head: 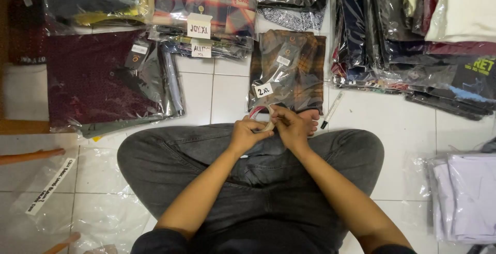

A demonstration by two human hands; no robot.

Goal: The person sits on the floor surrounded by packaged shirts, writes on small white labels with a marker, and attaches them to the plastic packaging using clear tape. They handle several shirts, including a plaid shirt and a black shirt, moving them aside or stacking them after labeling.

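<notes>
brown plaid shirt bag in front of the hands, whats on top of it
On the brown plaid shirt bag lie a white size label near its lower left corner and a smaller tag mid-bag. Both hands, left hand and right hand, cover its bottom edge, holding a tape roll.

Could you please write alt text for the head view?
A cross-legged person's left hand and right hand together pinch a small roll of pale tape. Plastic-bagged folded brown plaid shirt lies ahead on the white tiled floor.

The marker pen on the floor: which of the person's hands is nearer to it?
Right. The right hand is just left of the pen; the left hand is farther, beyond the right one.
</notes>
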